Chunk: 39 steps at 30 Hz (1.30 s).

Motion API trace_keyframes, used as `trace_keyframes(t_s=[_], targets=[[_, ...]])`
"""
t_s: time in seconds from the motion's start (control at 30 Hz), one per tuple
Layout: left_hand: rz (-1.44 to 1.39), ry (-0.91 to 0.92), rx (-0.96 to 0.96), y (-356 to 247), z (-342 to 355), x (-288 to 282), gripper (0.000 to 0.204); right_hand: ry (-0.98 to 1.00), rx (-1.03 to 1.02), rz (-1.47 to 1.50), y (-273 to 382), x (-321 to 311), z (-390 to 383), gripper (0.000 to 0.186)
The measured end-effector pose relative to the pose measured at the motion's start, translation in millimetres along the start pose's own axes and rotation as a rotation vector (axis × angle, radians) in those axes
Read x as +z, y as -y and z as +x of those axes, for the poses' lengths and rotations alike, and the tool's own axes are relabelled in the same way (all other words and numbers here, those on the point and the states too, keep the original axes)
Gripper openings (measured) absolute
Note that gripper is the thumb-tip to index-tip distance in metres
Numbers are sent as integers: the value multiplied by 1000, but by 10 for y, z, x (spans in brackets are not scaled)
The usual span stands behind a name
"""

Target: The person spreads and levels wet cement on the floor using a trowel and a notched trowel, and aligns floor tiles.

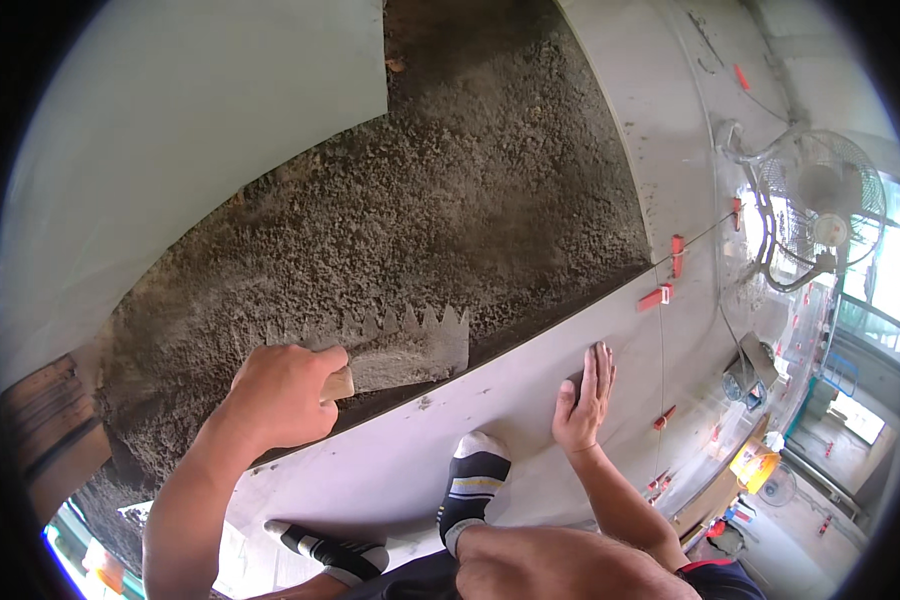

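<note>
Crouching over the floor, we see our left hand point(285, 392) closed in a firm grip around the wooden handle of a notched trowel point(400, 350), whose toothed metal blade lies flat on the rough grey mortar bed point(450, 200) near its lower edge. Our right hand point(585, 400) is open, palm down and fingers together, pressed flat on the large pale floor tile point(450, 440) just below the mortar, holding nothing. Between our hands a foot in a white and dark sock point(473, 480) stands on that same tile, and a second striped sock point(330, 550) shows lower left. Red levelling clips point(660, 295) sit along the tile joints to the right. A standing fan point(820, 210) is well apart at the far right.
</note>
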<state>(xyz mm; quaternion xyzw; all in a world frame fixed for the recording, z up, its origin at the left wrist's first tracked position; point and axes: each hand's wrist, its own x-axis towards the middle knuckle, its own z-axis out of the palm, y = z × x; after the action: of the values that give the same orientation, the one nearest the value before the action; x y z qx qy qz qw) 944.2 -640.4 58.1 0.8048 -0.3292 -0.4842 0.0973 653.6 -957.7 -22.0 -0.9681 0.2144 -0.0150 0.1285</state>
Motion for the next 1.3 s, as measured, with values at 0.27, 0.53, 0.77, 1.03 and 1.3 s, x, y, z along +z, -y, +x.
trace_keyframes(t_s=[0.27, 0.53, 0.77, 1.03, 1.3], targets=[[-10, 35, 46, 3, 129, -46, 29, 8, 9, -2, 9, 41, -26, 58], [12, 56, 68, 37, 183, -98, 27, 17, 11, -2, 4, 33, 33, 59], [129, 108, 114, -17, 349, -280, 25, 14, -1, 7, 13, 26, -1, 59], [121, 60, 176, 10, 403, -281, 25, -16, -22, 23, 5, 39, -2, 59], [53, 4, 194, 116, 290, -270, 25, -31, -60, 10, 41, 59, 24, 57]])
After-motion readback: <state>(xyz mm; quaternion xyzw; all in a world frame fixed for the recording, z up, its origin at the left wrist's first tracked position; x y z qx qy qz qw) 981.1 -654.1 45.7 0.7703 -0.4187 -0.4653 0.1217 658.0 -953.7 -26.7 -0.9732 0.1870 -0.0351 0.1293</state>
